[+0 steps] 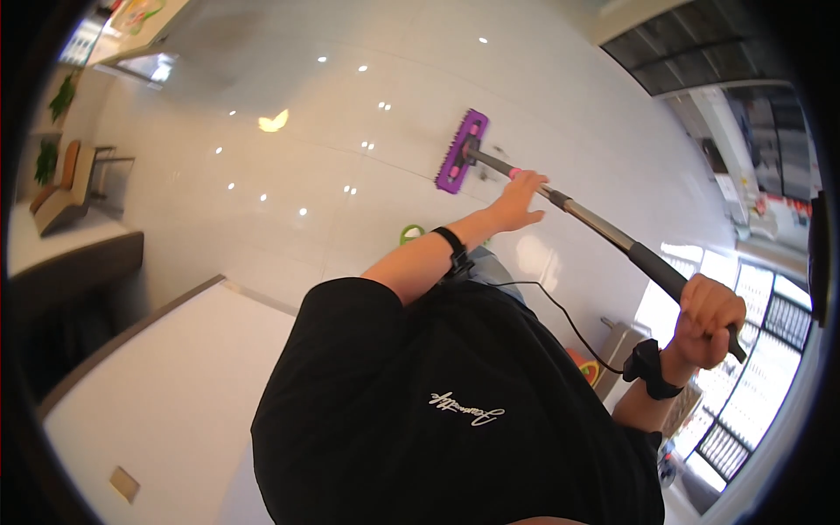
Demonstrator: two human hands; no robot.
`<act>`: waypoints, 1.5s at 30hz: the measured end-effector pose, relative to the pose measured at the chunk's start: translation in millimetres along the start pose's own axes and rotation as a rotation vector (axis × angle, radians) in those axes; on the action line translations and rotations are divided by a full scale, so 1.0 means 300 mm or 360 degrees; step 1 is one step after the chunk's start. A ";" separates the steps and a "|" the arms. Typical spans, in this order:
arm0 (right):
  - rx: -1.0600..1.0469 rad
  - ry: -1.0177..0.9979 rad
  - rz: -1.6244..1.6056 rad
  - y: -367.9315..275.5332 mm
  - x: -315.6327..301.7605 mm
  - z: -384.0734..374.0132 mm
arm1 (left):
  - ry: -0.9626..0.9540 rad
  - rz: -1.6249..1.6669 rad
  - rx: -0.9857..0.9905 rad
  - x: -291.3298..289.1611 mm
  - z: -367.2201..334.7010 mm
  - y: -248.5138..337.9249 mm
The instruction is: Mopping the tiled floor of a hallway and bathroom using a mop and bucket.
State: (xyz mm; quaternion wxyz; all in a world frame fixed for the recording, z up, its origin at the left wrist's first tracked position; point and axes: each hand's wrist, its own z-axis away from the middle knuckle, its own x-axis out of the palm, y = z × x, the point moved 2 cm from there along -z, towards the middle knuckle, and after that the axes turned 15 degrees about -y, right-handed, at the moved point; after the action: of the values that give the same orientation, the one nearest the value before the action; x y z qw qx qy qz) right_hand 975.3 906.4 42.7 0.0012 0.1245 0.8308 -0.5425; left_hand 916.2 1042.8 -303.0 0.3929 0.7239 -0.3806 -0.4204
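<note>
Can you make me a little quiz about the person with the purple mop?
1. True or false: both hands hold the mop handle.
2. Which hand is nearer the purple mop head? A) left hand B) right hand
3. Fill in: the mop head rests on the shiny white ____.

Key: 1. True: each hand has its grip around the handle. 2. A: the left hand is far down the pole, while the right hand grips the dark end. 3. Floor.
</note>
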 end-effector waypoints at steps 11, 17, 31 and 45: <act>0.0169 0.0016 -0.0244 0.496 -0.205 -0.162 | 0.0127 0.0071 -0.2434 -0.346 1.525 -0.415; 0.0116 0.0378 -0.0183 0.493 -0.300 -0.306 | 0.0734 0.0694 -0.2804 -0.268 1.871 -0.157; -0.0219 0.0504 -0.0248 -0.058 -0.520 -0.092 | 0.0790 0.1285 -0.2617 -0.217 1.714 -0.046; -0.0324 0.0184 -0.0174 0.074 -0.384 -0.206 | 0.0731 0.0974 -0.2009 -0.354 1.155 -0.013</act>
State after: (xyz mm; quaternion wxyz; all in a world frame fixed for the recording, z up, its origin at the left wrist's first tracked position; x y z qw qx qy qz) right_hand 1099.8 946.9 63.9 -0.0636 0.1094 0.8858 -0.4464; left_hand 564.8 1051.7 -390.6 0.9042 0.2912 -0.1594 -0.2688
